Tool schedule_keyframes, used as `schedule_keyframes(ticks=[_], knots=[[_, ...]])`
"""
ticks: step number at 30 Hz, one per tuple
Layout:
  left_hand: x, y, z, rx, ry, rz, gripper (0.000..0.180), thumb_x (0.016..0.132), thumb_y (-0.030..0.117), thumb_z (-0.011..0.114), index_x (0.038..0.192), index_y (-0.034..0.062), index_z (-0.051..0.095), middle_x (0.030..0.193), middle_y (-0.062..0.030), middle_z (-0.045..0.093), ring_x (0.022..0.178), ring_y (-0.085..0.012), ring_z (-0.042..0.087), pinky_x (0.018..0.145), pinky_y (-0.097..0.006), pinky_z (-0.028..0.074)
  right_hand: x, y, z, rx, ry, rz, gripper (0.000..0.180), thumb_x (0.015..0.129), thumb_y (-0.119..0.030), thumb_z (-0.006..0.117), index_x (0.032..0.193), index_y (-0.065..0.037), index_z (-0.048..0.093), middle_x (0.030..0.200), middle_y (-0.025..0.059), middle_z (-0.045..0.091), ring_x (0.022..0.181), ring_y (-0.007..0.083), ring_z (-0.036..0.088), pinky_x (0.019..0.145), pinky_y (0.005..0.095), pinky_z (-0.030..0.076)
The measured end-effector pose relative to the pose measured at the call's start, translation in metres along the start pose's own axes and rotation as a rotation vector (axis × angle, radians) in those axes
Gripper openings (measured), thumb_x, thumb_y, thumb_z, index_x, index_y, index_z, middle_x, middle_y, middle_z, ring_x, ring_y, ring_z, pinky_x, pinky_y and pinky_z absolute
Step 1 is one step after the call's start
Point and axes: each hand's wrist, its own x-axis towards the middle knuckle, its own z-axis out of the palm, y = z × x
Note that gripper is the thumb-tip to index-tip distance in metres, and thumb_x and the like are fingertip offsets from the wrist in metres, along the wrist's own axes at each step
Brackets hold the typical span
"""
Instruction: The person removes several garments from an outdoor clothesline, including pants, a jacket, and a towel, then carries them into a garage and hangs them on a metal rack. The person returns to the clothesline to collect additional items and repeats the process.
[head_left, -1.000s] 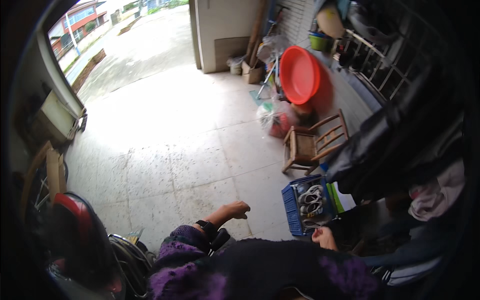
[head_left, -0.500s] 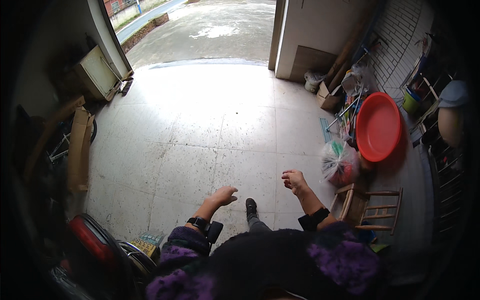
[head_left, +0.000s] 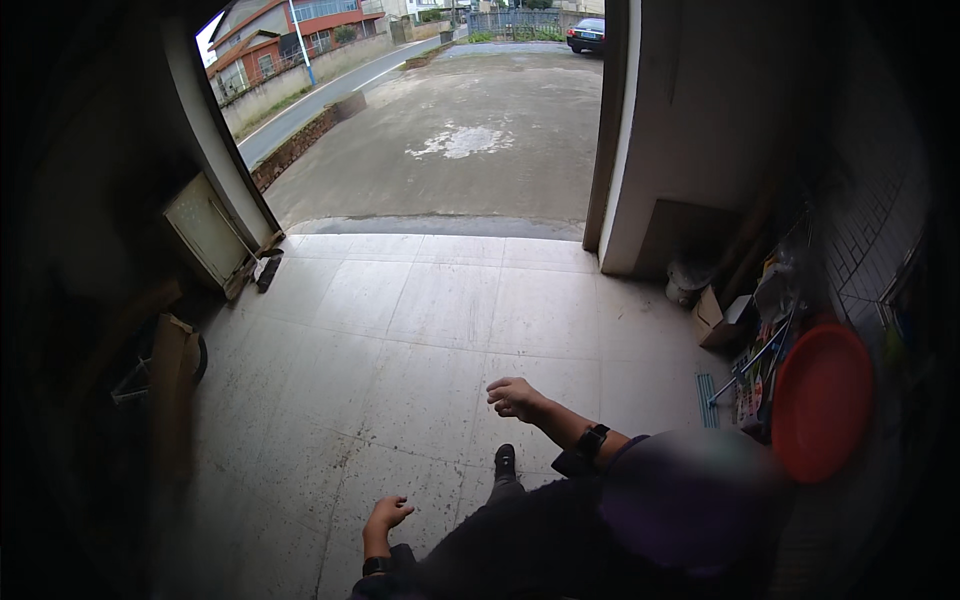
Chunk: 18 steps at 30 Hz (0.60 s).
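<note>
My left hand (head_left: 388, 514) hangs low over the tiled floor (head_left: 400, 340), fingers loosely curled and holding nothing. My right hand (head_left: 515, 397) is raised further forward, palm down, also empty, with a dark watch (head_left: 592, 440) on its wrist. Between them my black shoe (head_left: 505, 460) steps on the tiles. Neither hand touches anything.
A red round basin (head_left: 820, 400) leans at the right wall beside clutter and a cardboard box (head_left: 720, 320). A pale flat panel (head_left: 205, 235) leans against the left wall, with brown cardboard (head_left: 170, 370) nearer. Ahead, a wide doorway opens onto a concrete yard (head_left: 470, 140).
The view has swung from the right-hand clutter toward the doorway. My left hand has dropped lower and my right hand has come forward; both stay empty.
</note>
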Motion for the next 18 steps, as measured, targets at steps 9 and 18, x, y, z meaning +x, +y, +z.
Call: schedule_keyframes(ticks=[9, 18], knots=[[0.281, 0.446, -0.160, 0.093, 0.260, 0.728, 0.044, 0.080, 0.025, 0.065, 0.116, 0.0019, 0.059, 0.113, -0.0191, 0.062, 0.103, -0.0338, 0.059, 0.089, -0.040, 0.047, 0.129, -0.251, -0.315, 0.662, 0.567, -0.030, 0.012, 0.087, -0.013, 0.056, 0.078, -0.005, 0.056, 0.066, 0.0032, 0.057, 0.055, 0.0135, 0.051, 0.051, 0.0277, 0.047], [0.450, 0.787, -0.232, 0.187, 0.154, 0.836, 0.037, 0.082, 0.019, 0.066, 0.115, 0.0033, 0.060, 0.106, -0.0157, 0.065, 0.091, -0.0270, 0.064, 0.079, -0.036, 0.052, 0.367, -0.471, -0.478, 0.731, 0.453, 0.125, 0.011, 0.086, -0.011, 0.054, 0.078, -0.004, 0.055, 0.065, 0.0033, 0.052, 0.056, 0.0138, 0.048, 0.052, 0.0273, 0.044]])
